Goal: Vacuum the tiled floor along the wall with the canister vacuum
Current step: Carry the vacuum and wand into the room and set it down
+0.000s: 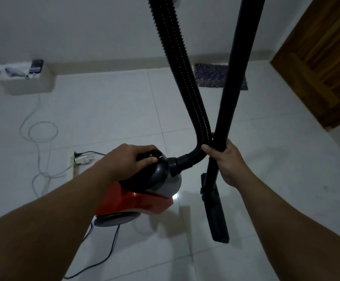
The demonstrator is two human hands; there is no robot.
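A red and grey canister vacuum (pixel 144 201) hangs just above the white tiled floor (pixel 104 110), with its shadow below it. My left hand (pixel 128 159) grips its black top handle. A ribbed black hose (pixel 177 63) curves up from the canister's front and out of the top of the frame. My right hand (pixel 224 159) is closed around the straight black wand (pixel 238 63), which stands nearly upright. The flat floor nozzle (pixel 215 211) hangs at the wand's lower end, close to the tiles. The wall (pixel 84 27) runs across the back.
A white box (pixel 27 84) with a phone (pixel 36 65) on it stands by the wall at left. White cables (pixel 37 130) loop to a power strip (pixel 73 163). The vacuum's black cord (pixel 104 258) trails below. A dark mat (pixel 209 76) lies at the wall; a wooden door (pixel 323 57) is right.
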